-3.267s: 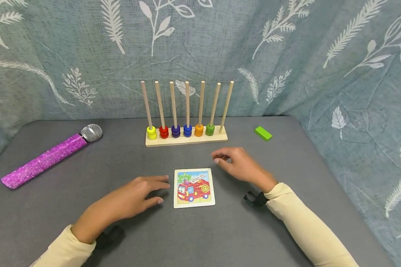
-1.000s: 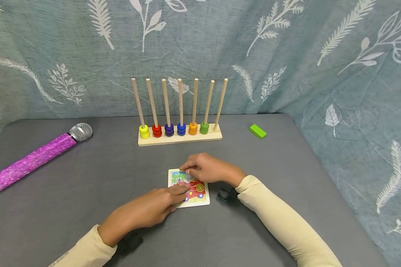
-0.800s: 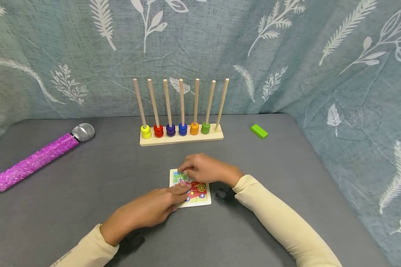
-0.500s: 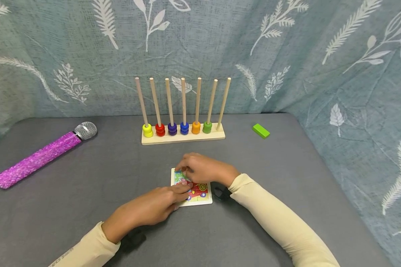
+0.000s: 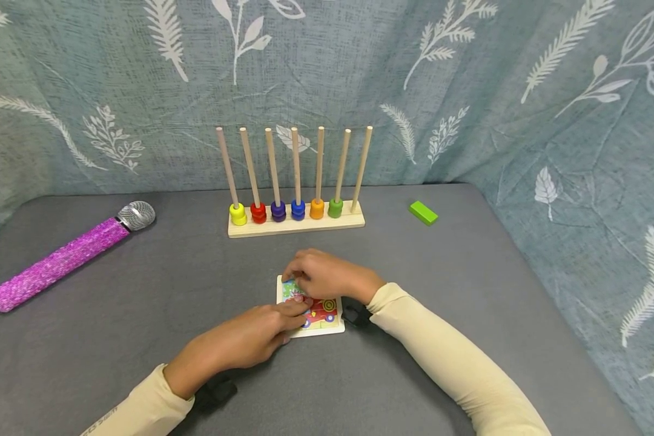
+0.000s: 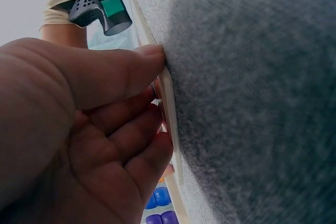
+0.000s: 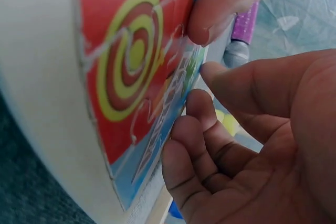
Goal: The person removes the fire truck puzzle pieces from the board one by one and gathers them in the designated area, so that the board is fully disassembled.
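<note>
A square jigsaw puzzle [image 5: 327, 315] with a red fire truck lies in a pale frame on the grey table. The left hand [image 5: 251, 336] reaches over its left side, fingers extended onto the picture. In the left wrist view its thumb [image 6: 126, 69] sits at the frame's edge. Across the top-left part, the right hand [image 5: 329, 275] has bent fingers touching the puzzle surface. Up close in the right wrist view, the right thumb [image 7: 247, 80] and fingertips [image 7: 178, 156] rest at the picture's far edge, nothing visible between them. Both hands hide part of the picture.
Behind the puzzle stands a wooden peg rack [image 5: 297, 227] with coloured rings at the base of most pegs. A sparkly purple microphone [image 5: 65, 257] lies at the left. A green block [image 5: 423, 212] is at the back right, before a leaf-patterned curtain [image 5: 327, 79].
Both hands have come from beside the puzzle onto it. Lately the right hand has slid left along the top edge to the top-left corner, while the left hand has stayed put.
</note>
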Action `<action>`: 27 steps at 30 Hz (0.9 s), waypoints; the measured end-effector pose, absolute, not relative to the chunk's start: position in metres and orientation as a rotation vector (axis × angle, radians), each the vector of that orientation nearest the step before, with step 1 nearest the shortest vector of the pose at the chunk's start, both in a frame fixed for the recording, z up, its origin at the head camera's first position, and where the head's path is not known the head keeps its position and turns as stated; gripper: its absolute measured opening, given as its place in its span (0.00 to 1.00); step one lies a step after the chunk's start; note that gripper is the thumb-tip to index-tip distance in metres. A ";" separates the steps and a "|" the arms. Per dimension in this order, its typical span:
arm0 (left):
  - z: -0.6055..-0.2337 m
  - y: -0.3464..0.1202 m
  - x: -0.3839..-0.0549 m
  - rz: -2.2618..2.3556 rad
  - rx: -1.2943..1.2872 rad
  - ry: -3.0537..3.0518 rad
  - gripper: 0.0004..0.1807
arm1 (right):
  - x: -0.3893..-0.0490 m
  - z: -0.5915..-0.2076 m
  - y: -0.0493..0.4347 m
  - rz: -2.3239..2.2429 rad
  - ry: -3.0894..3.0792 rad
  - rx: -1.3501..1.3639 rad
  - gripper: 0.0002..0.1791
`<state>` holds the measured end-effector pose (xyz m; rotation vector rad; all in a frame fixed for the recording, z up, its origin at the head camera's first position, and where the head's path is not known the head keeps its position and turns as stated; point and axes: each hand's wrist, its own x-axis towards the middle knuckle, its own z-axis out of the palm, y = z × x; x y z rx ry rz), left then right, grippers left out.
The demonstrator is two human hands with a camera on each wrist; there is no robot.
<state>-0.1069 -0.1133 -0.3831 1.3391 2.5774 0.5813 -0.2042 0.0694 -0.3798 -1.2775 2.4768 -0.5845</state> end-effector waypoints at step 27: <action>-0.385 -0.115 -0.106 0.557 1.351 2.588 0.23 | -0.204 -0.382 0.060 -0.665 2.444 -1.187 0.10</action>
